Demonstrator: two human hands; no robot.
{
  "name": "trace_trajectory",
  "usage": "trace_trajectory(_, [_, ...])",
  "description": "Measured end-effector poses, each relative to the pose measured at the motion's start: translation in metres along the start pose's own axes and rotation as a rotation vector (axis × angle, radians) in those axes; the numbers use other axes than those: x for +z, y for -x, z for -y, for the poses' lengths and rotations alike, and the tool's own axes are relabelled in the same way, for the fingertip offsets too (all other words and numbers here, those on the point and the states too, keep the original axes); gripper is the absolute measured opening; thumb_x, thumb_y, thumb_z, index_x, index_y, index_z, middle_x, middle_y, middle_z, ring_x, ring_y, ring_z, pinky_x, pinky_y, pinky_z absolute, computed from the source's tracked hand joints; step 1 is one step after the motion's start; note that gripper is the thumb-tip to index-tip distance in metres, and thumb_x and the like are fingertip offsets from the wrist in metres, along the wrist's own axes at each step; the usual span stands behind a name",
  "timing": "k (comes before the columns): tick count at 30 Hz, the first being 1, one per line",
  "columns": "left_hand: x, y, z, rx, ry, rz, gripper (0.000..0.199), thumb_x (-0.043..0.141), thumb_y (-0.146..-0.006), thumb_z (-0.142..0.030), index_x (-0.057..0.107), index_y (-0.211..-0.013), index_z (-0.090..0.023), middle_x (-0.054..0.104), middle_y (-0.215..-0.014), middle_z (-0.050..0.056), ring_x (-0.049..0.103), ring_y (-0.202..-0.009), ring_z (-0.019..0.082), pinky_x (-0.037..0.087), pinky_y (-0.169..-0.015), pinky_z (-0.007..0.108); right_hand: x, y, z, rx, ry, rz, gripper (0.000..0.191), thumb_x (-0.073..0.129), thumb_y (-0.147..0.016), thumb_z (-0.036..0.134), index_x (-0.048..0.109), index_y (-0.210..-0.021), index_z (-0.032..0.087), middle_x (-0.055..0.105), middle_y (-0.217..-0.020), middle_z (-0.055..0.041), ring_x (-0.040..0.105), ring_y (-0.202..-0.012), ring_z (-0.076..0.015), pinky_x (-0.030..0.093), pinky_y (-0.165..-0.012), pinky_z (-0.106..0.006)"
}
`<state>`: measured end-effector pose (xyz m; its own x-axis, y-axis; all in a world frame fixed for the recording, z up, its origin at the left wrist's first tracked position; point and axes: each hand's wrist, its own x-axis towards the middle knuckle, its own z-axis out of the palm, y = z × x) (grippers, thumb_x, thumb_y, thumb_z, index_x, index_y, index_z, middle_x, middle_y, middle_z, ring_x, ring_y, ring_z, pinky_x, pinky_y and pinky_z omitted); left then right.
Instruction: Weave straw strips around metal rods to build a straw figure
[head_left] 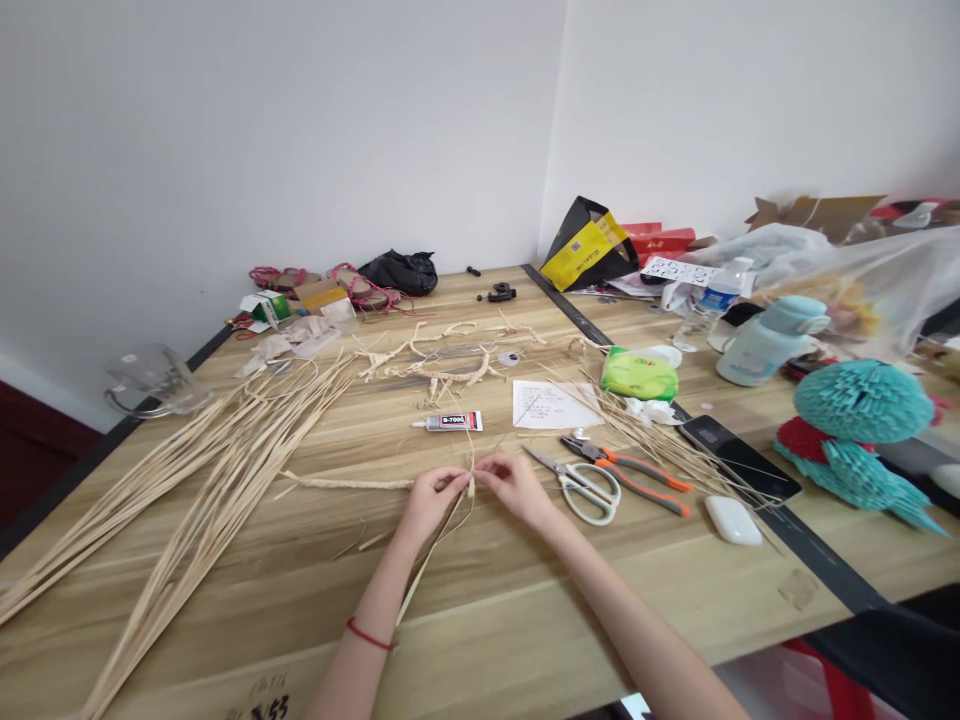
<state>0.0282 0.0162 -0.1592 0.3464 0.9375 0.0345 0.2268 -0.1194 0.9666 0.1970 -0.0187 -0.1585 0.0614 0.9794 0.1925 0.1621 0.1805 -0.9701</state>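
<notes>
Both of my hands meet at the middle of the table, pinching a pale straw braid. My left hand [435, 497] has thumb and fingertips closed on it, and the braid's plaited length [352, 484] runs out leftward. Right beside it, my right hand [512, 487] pinches at the same spot. Loose straw ends [427, 568] trail down toward me, and a thin strand rises above my fingertips. Just beyond lies a glue tube [450, 422]. To the right of my hand are scissors [589, 490] and orange-handled pliers [637, 472].
Long straw bundles [217, 490] cover the left side, near a glass mug [154, 378]. Woven straw pieces [450, 370] and a written paper [555, 404] lie farther back. Rightward are a tissue pack [639, 374], a phone [739, 458], a white case [733, 520] and a light-blue bottle [772, 342].
</notes>
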Motion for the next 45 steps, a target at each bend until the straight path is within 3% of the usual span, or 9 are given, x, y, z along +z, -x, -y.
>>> trace_trajectory(8, [0.002,0.001,0.003,-0.03,0.054,-0.029,0.029,0.073,-0.068,-0.043,0.073,-0.073,-0.014,0.074,-0.074,0.007,0.066,-0.07,0.019,0.052,-0.071,0.03,0.002,0.004,0.0,-0.007,-0.011,0.023,0.02,0.069,-0.076,0.037,0.074,-0.081,0.018,0.07,-0.072,-0.0043,0.058,-0.061,-0.0167,0.043,-0.058,-0.028])
trace_trajectory(15, [0.001,0.003,0.001,-0.037,0.052,-0.028,0.025,0.077,-0.061,-0.04,0.072,-0.066,-0.015,0.073,-0.069,0.006,0.065,-0.066,0.018,0.051,-0.069,0.029,0.006,0.002,-0.008,0.043,-0.106,0.049,0.034,0.074,-0.069,0.05,0.068,-0.07,0.017,0.069,-0.063,-0.0033,0.061,-0.058,-0.0166,0.047,-0.057,-0.028])
trace_trajectory(23, [0.005,0.004,-0.001,-0.021,0.051,-0.059,0.026,0.077,-0.061,-0.041,0.07,-0.067,-0.016,0.072,-0.071,0.005,0.065,-0.07,0.019,0.051,-0.072,0.03,0.004,0.002,-0.011,0.059,-0.082,0.036,0.035,0.074,-0.069,0.049,0.063,-0.064,0.017,0.066,-0.061,-0.0022,0.056,-0.057,-0.0147,0.044,-0.056,-0.026])
trace_trajectory(34, [0.005,0.003,0.003,-0.016,0.027,0.029,0.021,0.074,-0.066,-0.034,0.069,-0.072,-0.015,0.07,-0.069,0.004,0.063,-0.066,0.017,0.049,-0.068,0.027,0.008,0.005,-0.009,0.031,-0.102,0.05,0.031,0.071,-0.073,0.049,0.063,-0.07,0.019,0.063,-0.064,0.0008,0.055,-0.062,-0.0148,0.044,-0.061,-0.026])
trace_trajectory(45, [0.003,0.002,0.003,0.003,0.015,0.073,0.022,0.07,-0.072,-0.037,0.07,-0.075,-0.015,0.072,-0.075,0.005,0.065,-0.073,0.018,0.05,-0.075,0.029,0.009,0.002,-0.01,0.099,-0.187,-0.05,0.033,0.076,-0.064,0.048,0.065,-0.071,0.018,0.068,-0.068,-0.0026,0.06,-0.06,-0.0164,0.047,-0.061,-0.029])
